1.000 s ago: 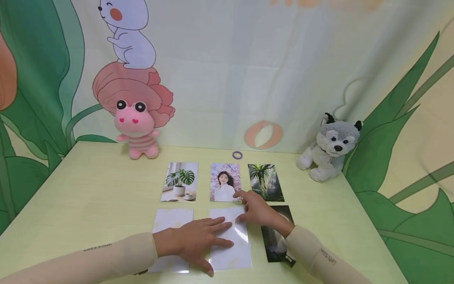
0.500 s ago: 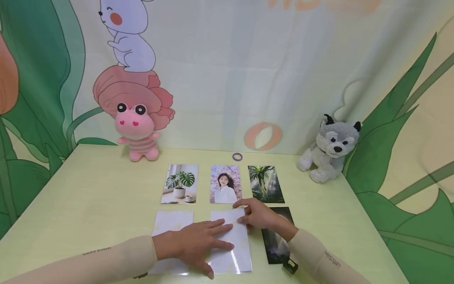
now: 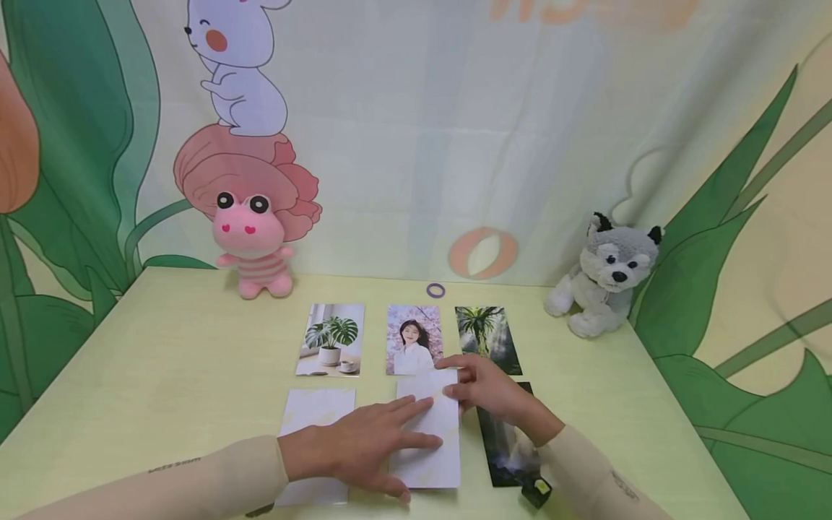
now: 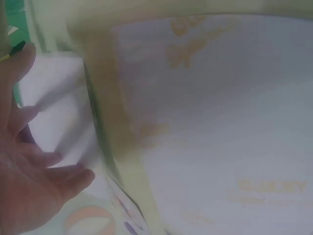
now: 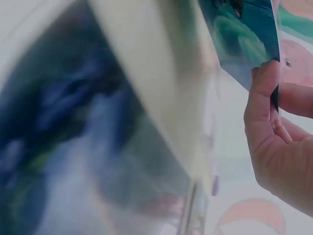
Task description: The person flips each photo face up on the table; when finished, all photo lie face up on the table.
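Observation:
A white-backed card point(image 3: 425, 462), the middle one of the front row, is pinched at its upper right corner by my right hand point(image 3: 490, 390) and stands raised off the table. In the right wrist view the fingers of the right hand point(image 5: 281, 132) grip this card point(image 5: 244, 41), whose picture side shows teal and green. My left hand point(image 3: 364, 448) is spread with straight fingers over the card's left part; whether it presses cannot be told. Under its wrist lies another white-backed card point(image 3: 318, 408). The left hand point(image 4: 36, 171) also shows at the left wrist view's edge.
Behind lie a potted-plant card point(image 3: 330, 339), a portrait card point(image 3: 414, 339) and a forest card point(image 3: 484, 336). A dark card point(image 3: 507, 448) lies front right beside a small black object point(image 3: 536, 491). Farther back are a purple ring point(image 3: 435, 290), a pink plush point(image 3: 253, 238) and a grey plush dog point(image 3: 611, 274).
The middle front card has risen off the table at its far edge, held by my right hand, which moved slightly right. The left hand's fingers shifted a little right.

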Tool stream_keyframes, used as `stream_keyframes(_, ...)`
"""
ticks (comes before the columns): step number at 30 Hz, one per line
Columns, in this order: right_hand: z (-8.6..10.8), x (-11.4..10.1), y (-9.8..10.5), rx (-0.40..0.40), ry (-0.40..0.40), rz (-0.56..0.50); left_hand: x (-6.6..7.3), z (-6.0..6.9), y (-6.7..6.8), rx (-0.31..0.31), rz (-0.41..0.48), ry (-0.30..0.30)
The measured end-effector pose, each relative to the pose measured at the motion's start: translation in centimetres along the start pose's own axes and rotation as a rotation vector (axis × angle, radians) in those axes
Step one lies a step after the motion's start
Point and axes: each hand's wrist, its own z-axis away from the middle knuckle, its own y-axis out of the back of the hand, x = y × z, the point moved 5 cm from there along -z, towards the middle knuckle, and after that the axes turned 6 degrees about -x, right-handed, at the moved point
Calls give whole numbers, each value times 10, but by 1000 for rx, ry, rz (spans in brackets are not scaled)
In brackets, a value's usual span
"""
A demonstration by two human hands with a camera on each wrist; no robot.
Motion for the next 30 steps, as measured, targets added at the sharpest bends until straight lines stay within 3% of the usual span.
stream_keyframes(3,5,-9,7,30,49,-55,3,-3,9,68,18,13)
stream_keyframes(8,10,-23,15,85,122,-130,6,-7,22,258,14,-1)
stream_keyframes(13,9,-33,20,175,139,-197,8,-12,28,403,4,-11)
stream_keyframes(18,7,-40,22,254,146,-287,7,-17,32,501,-24,-7)
stream_keyframes(24,1,-43,23,317,125,-366,3,-25,32,567,-32,-3)
stream_keyframes(30,-5,-47,23,364,132,-420,-2,-31,37,697,-40,-5)
